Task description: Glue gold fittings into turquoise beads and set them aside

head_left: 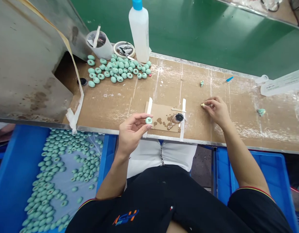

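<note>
Our left hand (pixel 131 131) pinches the light, stiff teal bead (pixel 148 120) by its rim above the bench (pixel 130 100) edge; our right hand (pixel 218 110) pinches a tiny gold fitting (pixel 203 105), likely slippery, at the fingertips.

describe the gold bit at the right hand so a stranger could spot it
On the cardboard-covered workbench, look right of the brown-stained card to the right hand. At its fingertips sits a tiny gold piece, unlike the mint-green beads heaped farther left.

A green panel (pixel 188 29) backs the cardboard-topped workbench (pixel 164 84).
</note>
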### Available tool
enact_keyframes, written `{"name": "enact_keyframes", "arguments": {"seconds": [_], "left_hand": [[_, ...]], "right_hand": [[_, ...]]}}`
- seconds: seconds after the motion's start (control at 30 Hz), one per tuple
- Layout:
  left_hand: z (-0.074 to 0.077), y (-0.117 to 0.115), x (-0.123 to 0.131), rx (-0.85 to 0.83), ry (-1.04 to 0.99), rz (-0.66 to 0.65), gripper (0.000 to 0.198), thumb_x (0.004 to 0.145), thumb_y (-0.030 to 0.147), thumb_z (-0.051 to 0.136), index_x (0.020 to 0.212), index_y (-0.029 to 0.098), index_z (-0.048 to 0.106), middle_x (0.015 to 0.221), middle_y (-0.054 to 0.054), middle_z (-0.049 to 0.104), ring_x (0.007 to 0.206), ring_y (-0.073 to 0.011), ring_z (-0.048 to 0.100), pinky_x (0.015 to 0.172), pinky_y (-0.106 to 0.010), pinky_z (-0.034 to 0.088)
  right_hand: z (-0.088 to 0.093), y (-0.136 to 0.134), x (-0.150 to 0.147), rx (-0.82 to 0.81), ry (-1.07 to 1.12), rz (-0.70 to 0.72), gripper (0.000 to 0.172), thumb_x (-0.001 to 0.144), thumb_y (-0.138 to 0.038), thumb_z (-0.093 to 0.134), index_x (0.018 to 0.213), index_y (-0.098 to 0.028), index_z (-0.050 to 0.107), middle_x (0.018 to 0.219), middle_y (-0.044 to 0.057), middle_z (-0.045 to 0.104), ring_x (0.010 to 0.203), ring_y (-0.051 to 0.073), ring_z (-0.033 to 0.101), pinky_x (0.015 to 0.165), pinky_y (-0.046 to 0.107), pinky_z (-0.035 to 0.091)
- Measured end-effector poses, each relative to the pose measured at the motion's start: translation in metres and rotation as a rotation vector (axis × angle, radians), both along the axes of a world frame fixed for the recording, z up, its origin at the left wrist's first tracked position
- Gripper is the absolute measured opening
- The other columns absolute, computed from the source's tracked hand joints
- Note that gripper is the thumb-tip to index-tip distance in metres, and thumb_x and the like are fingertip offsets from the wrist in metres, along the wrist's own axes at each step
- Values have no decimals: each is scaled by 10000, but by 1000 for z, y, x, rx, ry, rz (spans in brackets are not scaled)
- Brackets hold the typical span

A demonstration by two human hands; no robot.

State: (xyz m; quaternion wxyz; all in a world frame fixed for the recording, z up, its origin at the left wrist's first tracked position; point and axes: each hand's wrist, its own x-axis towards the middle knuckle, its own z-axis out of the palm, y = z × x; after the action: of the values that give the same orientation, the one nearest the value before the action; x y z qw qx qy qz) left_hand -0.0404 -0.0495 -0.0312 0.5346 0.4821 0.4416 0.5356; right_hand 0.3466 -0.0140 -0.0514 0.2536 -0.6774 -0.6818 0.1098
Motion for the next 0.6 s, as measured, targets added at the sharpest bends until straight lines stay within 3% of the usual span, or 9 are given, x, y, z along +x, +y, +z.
{"name": "enact_keyframes", "arguments": {"seconds": [0.17,0.4,0.6], "left_hand": [[-6,3,4,-32,25,20,268,734,283,899,968,176,824,969,-80,826,804,-171,763,753,-291,654],[-27,8,12,-47,107,6,245,749,299,851,957,173,824,890,-57,786,760,-160,722,724,-285,626],[-38,9,11,-22,121,-13,237,768,311,835,958,169,820,905,-63,776,742,-149,698,694,-275,608]], "right_hand": [[19,-8,-22,36,69,84,114,923,-330,668,878,-242,725,875,61,769,772,226,709,756,388,608],[65,-36,-83,104,-53,453,102,1027,-287,647,1025,-243,739,1013,77,781,895,222,745,780,360,610],[61,-37,-99,53,-143,508,138,1051,-229,587,1058,-243,724,1067,95,742,932,230,720,798,378,594]]}}
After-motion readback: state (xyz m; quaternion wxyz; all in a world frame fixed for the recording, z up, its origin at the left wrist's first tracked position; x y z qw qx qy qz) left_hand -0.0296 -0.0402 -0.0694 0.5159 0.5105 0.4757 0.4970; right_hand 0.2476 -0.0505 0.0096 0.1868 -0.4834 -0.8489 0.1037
